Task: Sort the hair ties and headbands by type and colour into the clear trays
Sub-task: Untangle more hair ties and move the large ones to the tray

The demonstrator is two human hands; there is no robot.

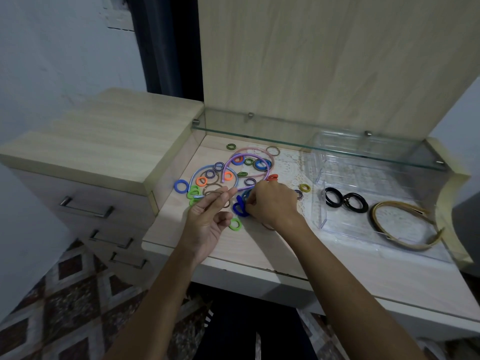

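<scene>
A heap of coloured hair ties lies on the vanity top (pixel 233 245), mixed with a purple headband (pixel 232 162), a pink headband (pixel 270 155) and a light blue headband (pixel 196 173). My right hand (pixel 272 203) pinches a dark blue hair tie (pixel 238 209) at the near edge of the heap. An orange tie (pixel 272 176) shows just above its knuckles. My left hand (pixel 207 216) hovers beside it, two fingers straight over a brown tie (pixel 215 194), holding nothing that I can see. At the right, a clear tray (pixel 324 222) holds two black ties (pixel 333 197) and a gold headband (pixel 405 224).
A second clear tray (pixel 363 149) stands behind the first, under a glass shelf (pixel 285 136). A raised drawer cabinet (pixel 104 131) borders the left side. A wooden back panel (pixel 324 61) rises behind. A green tie (pixel 235 224) lies near the front.
</scene>
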